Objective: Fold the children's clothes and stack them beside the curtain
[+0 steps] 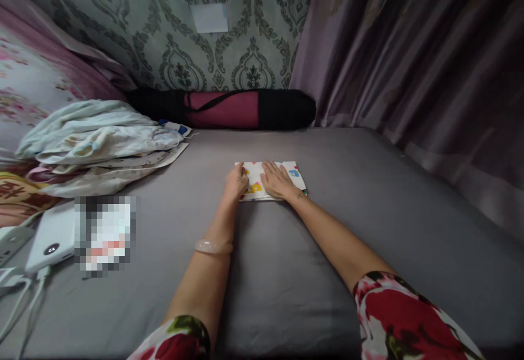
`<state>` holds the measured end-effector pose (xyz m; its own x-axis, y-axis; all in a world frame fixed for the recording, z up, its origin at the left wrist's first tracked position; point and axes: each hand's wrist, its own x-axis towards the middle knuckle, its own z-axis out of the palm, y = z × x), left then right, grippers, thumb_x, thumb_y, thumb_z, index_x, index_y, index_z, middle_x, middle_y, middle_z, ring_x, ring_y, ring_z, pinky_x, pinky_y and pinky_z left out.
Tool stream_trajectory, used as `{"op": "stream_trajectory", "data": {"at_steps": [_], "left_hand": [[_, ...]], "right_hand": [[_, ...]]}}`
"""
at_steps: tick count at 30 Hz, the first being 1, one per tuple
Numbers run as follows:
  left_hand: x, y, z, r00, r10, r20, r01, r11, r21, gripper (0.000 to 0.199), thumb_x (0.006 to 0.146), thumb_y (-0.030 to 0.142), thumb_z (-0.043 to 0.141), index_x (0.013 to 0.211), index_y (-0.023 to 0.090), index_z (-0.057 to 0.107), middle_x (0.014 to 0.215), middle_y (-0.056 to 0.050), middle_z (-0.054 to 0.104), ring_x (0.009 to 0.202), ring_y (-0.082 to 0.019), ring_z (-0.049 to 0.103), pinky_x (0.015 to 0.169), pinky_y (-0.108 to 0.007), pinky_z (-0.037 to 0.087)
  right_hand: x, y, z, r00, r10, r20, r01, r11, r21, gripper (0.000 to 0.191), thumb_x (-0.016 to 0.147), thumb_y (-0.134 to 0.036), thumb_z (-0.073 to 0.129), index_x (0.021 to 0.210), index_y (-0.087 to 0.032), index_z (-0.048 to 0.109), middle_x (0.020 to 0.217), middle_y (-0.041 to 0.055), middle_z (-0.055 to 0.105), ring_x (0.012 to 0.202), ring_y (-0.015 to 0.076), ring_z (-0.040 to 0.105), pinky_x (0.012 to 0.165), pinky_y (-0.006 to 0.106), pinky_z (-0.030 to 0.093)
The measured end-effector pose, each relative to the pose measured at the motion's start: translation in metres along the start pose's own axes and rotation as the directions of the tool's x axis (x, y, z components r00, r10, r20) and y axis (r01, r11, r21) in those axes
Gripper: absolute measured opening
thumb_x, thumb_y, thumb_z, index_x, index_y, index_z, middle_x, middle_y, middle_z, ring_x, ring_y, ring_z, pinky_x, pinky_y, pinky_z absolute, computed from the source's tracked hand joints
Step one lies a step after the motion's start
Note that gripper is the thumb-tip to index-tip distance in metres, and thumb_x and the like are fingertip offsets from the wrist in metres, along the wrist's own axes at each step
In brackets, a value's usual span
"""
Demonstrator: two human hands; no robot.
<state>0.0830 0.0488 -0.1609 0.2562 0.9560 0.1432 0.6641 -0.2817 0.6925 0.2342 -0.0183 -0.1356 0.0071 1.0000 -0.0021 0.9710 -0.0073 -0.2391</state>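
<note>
At the far left, a white plastic box with a round dark button [56, 236] lies on the grey sheet-covered bed [335, 240], white cables [36, 305] running from its near end. Behind it sits a loose heap of pale, rumpled cloth [102, 136]. Farther back, a long black and dark-red cylindrical bag [229, 110] lies along the patterned wall. The person's left arm, ringed by a pale translucent bangle near the wrist [213, 247], reaches forward from a red floral sleeve, leaning slightly rightward. The left hand [237, 181] rests at the left edge of a flat, folded white cloth with colourful prints [256, 170], its fingers pointing away from the body; how firmly they press or grip cannot be told. This cloth lies on the middle of the bed. The right hand [277, 180] is open, palm down, with spread fingers flat across its middle and right part. The right forearm slants in from the lower right, extended, its sleeve ending near the elbow. Purple-grey curtains [409, 65] hang at the right.
</note>
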Motion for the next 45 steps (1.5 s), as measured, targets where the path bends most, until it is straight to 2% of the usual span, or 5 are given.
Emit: {"op": "stream_trajectory", "data": {"at_steps": [8,22,31,38,45], "left_hand": [[0.011,-0.009,-0.022,0.981,-0.187,-0.057,0.147,0.897,-0.416,0.056,0.078,0.013,0.038,0.132,0.007,0.055,0.131,-0.017,0.062,0.124,-0.023,0.058,0.109,-0.038,0.042],[0.015,-0.028,-0.025,0.980,-0.196,-0.036,0.171,0.921,-0.351,0.068,0.078,0.016,0.037,0.145,0.011,0.040,0.138,-0.015,0.058,0.128,-0.026,0.054,0.103,-0.043,0.048],[0.011,-0.010,-0.029,0.930,-0.360,-0.081,0.226,0.730,-0.645,0.054,0.074,0.014,0.044,0.126,0.010,0.059,0.124,-0.015,0.066,0.120,-0.023,0.060,0.103,-0.036,0.046],[0.015,-0.010,-0.025,0.942,-0.309,-0.130,0.185,0.803,-0.567,0.053,0.076,0.010,0.040,0.125,0.010,0.060,0.122,-0.015,0.068,0.118,-0.021,0.061,0.104,-0.035,0.046],[0.011,0.009,-0.016,0.984,-0.092,-0.151,0.040,0.947,-0.319,0.048,0.084,0.010,0.037,0.127,0.009,0.059,0.124,-0.015,0.066,0.119,-0.022,0.061,0.106,-0.035,0.045]], "right_hand": [[0.012,-0.015,-0.001,0.999,-0.002,-0.045,0.003,1.000,0.003,0.059,0.100,-0.035,0.024,0.152,-0.007,0.031,0.160,0.0127,0.026,0.149,0.0236,0.017,0.120,0.044,0.009],[0.021,-0.042,0.007,0.999,0.019,-0.046,-0.020,1.000,-0.019,0.057,0.100,-0.033,0.025,0.149,-0.005,0.035,0.158,0.0151,0.031,0.147,0.0252,0.021,0.119,0.046,0.010],[0.029,-0.075,0.011,0.995,-0.045,-0.091,0.046,0.999,0.006,0.057,0.100,-0.032,0.025,0.149,-0.003,0.034,0.158,0.0163,0.029,0.148,0.0257,0.019,0.119,0.046,0.010],[0.030,-0.083,0.026,0.999,-0.047,-0.001,0.047,0.998,0.049,0.060,0.100,-0.035,0.026,0.152,-0.005,0.028,0.160,0.0139,0.024,0.149,0.0261,0.016,0.120,0.048,0.010],[0.023,-0.040,-0.009,0.998,-0.003,-0.066,0.012,0.990,0.142,0.058,0.101,-0.034,0.021,0.152,-0.007,0.029,0.160,0.0141,0.025,0.149,0.0238,0.017,0.120,0.045,0.014]]}}
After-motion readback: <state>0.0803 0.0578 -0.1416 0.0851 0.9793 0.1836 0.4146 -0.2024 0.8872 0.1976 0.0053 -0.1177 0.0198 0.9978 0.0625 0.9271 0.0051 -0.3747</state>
